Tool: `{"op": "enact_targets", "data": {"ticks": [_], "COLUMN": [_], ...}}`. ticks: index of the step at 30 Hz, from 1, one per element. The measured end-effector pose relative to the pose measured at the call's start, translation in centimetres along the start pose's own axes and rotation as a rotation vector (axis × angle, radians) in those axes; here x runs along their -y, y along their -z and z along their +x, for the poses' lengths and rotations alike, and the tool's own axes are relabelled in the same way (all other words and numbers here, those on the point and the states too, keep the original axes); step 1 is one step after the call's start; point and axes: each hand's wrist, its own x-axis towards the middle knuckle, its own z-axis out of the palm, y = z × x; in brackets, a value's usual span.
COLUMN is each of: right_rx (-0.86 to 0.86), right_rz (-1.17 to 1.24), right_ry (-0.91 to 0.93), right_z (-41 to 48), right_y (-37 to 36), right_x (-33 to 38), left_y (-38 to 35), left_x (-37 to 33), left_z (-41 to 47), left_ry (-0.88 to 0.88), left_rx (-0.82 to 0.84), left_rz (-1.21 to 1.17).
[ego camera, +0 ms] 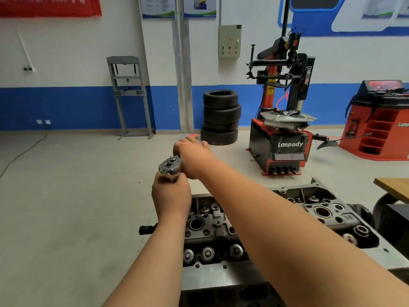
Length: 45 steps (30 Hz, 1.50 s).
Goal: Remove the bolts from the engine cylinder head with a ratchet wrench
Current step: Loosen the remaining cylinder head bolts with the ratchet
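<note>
Grey workshop floor (66, 196) surrounds the cylinder head (212, 227) nearest me. Above its far end, my left hand (171, 196) curls its fingers round the shaft under the ratchet wrench (170, 167). Just beyond, my right hand (194, 158) grips the handle. Best to hold the shaft upright and swing short.

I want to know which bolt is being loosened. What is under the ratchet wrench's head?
Under the head of the ratchet wrench, the left hand grips whatever hangs below it, above the cylinder head. Any socket, extension or bolt is covered by that hand.
</note>
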Motion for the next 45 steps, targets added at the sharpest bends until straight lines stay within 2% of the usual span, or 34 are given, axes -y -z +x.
{"op": "enact_targets", "data": {"ticks": [3,8,12,16,19,21,24,28,32,36,42,45], "right_rx": [-0.03,-0.016,0.032,-0.061,-0.039,-0.037,-0.068,-0.062,-0.023,-0.016,-0.029,-0.023], "right_rz": [-0.036,-0.311,-0.508,-0.451,-0.431,-0.377,-0.355,-0.202,-0.2,-0.231,-0.441,-0.394], "right_ry": [-0.069,-0.222,-0.334,-0.16,-0.096,-0.113,-0.11,-0.131,-0.06,0.025,-0.103,-0.183], "right_z": [-1.4,-6.4,-11.9,-17.6,-18.5,-17.2,-14.1,-9.1,-4.3,-3.0,-7.7,-13.0], "right_y": [0.4,2.0,3.2,3.6,3.9,4.3,4.0,2.3,0.7,0.5,3.3,4.3], "right_x": [-0.7,-1.4,1.3,4.6,5.8,5.3,2.4,-1.6,-0.2,1.1,-0.1,0.4], "left_y": [-0.2,-0.3,-0.1,0.0,0.3,0.5,0.4,0.6,0.5,0.7,0.2,-0.2], "left_x": [0.1,-0.2,-0.7,-0.6,-0.6,-0.5,-0.4,-0.1,0.0,-0.1,-0.2,-0.2], "left_z": [0.1,-0.3,-0.4,-0.5,-0.6,-0.5,-0.9,-1.0,-0.6,-0.5,-0.9,-0.5], "left_ry": [-0.009,-0.036,-0.074,-0.154,-0.186,-0.181,-0.108,-0.024,0.032,0.019,0.002,-0.025], "left_rx": [0.01,0.024,-0.004,0.009,0.026,0.028,0.03,0.031,0.082,0.052,0.059,0.041], "left_rz": [0.003,0.045,0.155,0.26,0.295,0.297,0.149,0.012,-0.039,-0.044,-0.018,0.066]}}
